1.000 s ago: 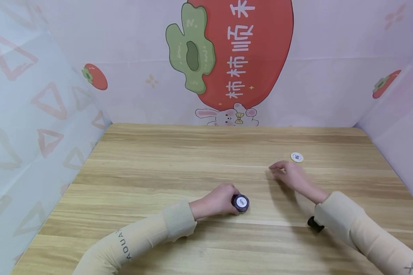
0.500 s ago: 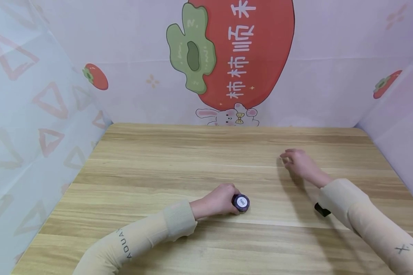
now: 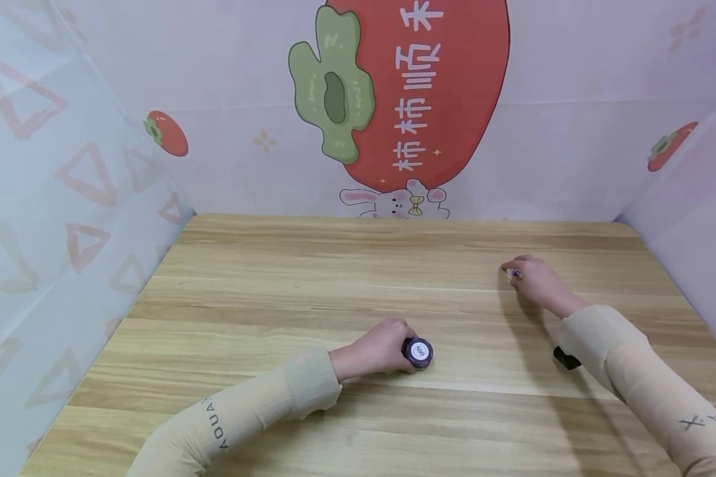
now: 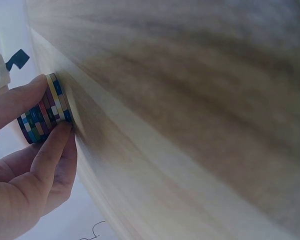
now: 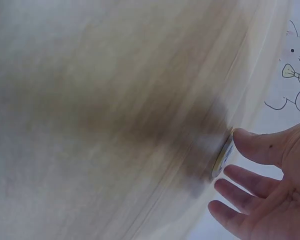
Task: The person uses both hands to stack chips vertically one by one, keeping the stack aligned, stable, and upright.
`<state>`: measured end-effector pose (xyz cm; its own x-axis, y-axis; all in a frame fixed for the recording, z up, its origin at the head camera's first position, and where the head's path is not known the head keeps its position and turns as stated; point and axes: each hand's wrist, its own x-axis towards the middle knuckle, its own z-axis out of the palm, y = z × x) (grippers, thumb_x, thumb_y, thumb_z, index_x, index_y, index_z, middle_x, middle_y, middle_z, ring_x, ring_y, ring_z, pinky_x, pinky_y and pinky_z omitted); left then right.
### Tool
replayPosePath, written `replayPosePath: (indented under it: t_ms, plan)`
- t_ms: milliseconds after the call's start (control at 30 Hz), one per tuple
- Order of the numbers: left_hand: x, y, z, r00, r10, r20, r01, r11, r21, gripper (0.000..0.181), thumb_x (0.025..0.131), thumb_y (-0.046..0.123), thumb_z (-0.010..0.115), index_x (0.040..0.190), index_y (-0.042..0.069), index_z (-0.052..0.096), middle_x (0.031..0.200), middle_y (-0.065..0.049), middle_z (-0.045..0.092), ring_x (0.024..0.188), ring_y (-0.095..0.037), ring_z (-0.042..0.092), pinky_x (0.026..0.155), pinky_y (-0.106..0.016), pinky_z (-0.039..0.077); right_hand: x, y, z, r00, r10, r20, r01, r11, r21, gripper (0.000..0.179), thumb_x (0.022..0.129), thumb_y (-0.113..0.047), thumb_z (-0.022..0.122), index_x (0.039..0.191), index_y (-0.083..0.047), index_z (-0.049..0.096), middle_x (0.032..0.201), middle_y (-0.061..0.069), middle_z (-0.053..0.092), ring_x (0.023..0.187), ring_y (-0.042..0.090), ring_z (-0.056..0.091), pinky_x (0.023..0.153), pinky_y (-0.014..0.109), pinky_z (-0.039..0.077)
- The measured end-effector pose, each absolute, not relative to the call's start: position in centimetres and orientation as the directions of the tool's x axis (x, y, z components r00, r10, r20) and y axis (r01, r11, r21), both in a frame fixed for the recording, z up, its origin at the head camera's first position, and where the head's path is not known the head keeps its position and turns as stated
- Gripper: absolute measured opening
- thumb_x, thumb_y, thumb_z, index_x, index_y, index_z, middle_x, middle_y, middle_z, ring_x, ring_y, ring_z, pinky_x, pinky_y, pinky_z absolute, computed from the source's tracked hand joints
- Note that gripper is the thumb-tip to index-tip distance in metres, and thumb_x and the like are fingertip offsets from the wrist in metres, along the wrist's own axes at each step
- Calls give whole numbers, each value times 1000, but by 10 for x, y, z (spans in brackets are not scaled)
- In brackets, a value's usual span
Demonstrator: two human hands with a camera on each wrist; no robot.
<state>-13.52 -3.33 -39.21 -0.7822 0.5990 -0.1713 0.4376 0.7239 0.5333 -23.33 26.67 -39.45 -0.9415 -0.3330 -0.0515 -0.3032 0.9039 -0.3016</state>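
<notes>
In the head view my left hand (image 3: 378,348) grips a stack of poker chips (image 3: 419,352) standing on the table, its top chip dark with a white "500" centre. Seen from the left wrist, the thumb and fingers hold the multicoloured chip edges (image 4: 44,111) from both sides. Farther back on the right, my right hand (image 3: 534,278) is at a single white poker chip (image 3: 514,273) lying on the wood. The right wrist view has the thumb at one edge of this yellow-rimmed chip (image 5: 223,156) and a fingertip at the opposite edge, with the fingers partly covering it.
The wood-grain table (image 3: 310,265) reaches back to a printed backdrop (image 3: 233,179) with persimmons and a rabbit. A patterned side sheet (image 3: 65,212) rises along the left edge. A black device (image 3: 567,358) hangs under the right cuff.
My right hand has moved right and back to the single chip, and its thumb and fingers now span it. My left hand has stayed on the stack.
</notes>
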Motion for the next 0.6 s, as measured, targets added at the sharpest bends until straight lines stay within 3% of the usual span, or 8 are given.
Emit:
replayPosePath:
  t_ms: [267,367,600]
  plan:
    - [-136,-32,-392,-782,598,-174,428,719,548,36,64,15,82,95,5,69,85,4,60,81,-5,51,77,-16,42,-236,270,-394,-944,-323,-59,-289,902,-320,30,84,5,47,112,9,56,108,33,50,100,48,49,84,57,40]
    - [-136,-31,-393,-783,595,-180,424,723,545,36,64,15,82,96,5,69,85,4,59,81,-5,51,77,-17,41,-238,271,-395,-951,-306,-47,-275,904,-327,30,81,5,52,111,10,56,109,34,49,99,49,49,83,57,41]
    - [-136,-30,-393,-785,592,-184,421,728,542,36,64,16,82,96,6,69,85,4,58,82,-6,50,78,-17,41,-235,274,-395,-957,-257,133,-288,890,-354,30,73,4,66,100,14,58,98,30,53,90,44,52,75,52,43]
